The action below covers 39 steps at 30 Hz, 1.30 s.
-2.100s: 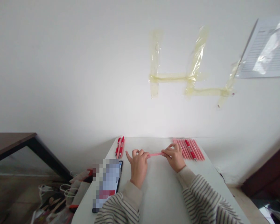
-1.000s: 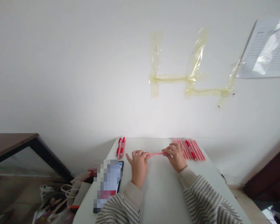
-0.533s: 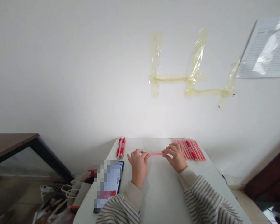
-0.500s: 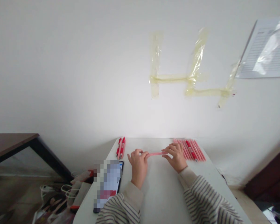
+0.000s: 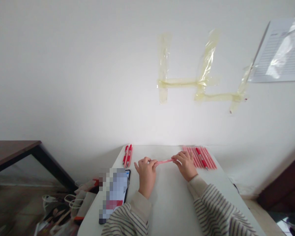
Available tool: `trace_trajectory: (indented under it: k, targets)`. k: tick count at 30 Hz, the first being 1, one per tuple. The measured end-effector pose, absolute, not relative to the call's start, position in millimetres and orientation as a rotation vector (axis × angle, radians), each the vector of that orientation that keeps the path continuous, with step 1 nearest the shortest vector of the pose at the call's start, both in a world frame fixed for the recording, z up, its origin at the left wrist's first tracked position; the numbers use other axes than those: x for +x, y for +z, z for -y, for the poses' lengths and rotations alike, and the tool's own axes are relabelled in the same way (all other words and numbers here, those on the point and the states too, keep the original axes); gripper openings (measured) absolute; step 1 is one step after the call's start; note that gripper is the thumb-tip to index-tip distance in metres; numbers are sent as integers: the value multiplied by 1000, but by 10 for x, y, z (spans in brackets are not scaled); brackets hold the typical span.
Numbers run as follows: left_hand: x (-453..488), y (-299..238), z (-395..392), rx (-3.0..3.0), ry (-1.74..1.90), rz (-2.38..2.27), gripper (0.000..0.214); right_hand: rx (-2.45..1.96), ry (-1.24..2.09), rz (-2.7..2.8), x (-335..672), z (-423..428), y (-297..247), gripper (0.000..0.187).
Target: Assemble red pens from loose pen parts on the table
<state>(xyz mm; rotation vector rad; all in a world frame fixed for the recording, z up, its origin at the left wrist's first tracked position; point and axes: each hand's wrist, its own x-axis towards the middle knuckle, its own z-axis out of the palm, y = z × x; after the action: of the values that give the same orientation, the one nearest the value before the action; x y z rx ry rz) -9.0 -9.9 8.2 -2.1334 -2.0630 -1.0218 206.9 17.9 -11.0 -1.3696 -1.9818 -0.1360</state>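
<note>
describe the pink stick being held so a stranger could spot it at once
Find the white table against the wall, then the left hand and right hand. The pink stick bridges them crosswise, unlike the lengthwise stick row at right.

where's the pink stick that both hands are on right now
In the head view, the pink stick is just right of centre, pinched between the left hand and right hand, left of the row of pink sticks.

A brown-topped table (image 5: pixel 9 149) stands beside a white wall (image 5: pixel 88 82).
</note>
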Motion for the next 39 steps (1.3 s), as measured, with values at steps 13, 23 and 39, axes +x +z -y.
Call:
trace_trajectory:
  k: [13, 23, 39]
  targets:
    - [-98, 105, 126, -2155, -1043, 2064, 21, -1436, -170, 1996, 2033, -138, -80, 23]
    - [-85, 131, 143, -2178, -1025, 2065, 20, -1384, -120, 1992, 2064, -166, -75, 14]
    - [-81, 133, 159, -2335, -1143, 1905, 15, -1386, -190, 2025, 2154, -201, -61, 11]
